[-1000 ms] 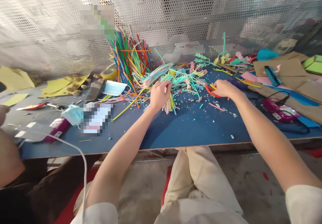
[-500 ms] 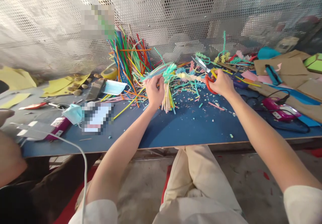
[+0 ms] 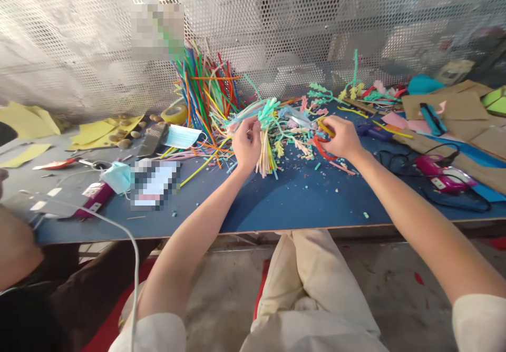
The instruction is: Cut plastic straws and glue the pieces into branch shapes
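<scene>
My left hand [image 3: 247, 144] is closed around pastel pipe cleaners. A mint-green tuft [image 3: 268, 109] stands above its fingers, and a bundle of pale pink, yellow and green ends [image 3: 268, 157] hangs beside it. In my right hand [image 3: 343, 137] are scissors with a red and a yellow handle [image 3: 323, 148]. Their blades [image 3: 299, 118] point left among fluffy pipe-cleaner branches, and I cannot tell whether they touch one. Pale yellow and cream branch tips [image 3: 302, 147] spread between my hands. Small clipped bits lie scattered on the blue tabletop [image 3: 300, 199].
Long colourful pipe cleaners [image 3: 205, 86] stand behind my left hand, against a perforated metal screen [image 3: 292, 20]. Leftward lie a face mask [image 3: 182, 136], a tape roll [image 3: 174, 113] and a white cable [image 3: 114, 227]. Cardboard [image 3: 446, 107] and a magenta device [image 3: 445, 175] lie right. Another person sits at far left.
My right hand has moved left, swinging the scissor blades from pointing up and away to pointing left among the branches. The pale yellow strand has left my right fingers. My left hand stays nearly still.
</scene>
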`<action>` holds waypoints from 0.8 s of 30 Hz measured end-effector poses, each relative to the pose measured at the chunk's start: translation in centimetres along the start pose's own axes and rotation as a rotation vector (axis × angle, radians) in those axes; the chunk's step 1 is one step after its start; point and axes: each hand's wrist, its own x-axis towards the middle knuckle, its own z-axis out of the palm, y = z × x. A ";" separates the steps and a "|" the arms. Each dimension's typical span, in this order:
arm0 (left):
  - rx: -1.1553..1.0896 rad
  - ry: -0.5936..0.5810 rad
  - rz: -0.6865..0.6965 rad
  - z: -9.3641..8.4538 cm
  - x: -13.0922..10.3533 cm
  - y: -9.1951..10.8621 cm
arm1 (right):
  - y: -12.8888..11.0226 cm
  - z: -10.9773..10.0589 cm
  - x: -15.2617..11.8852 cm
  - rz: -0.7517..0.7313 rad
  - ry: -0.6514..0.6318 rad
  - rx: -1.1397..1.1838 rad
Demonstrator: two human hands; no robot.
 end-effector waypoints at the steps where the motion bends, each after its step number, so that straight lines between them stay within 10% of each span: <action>1: 0.003 0.015 0.011 0.0 0.0 0.1 | -0.4 0.2 -0.1 -0.026 -0.021 -0.013; 24: 0.029 -0.060 0.056 -0.1 -0.6 1.0 | -0.4 2.3 -0.3 -0.101 0.093 0.050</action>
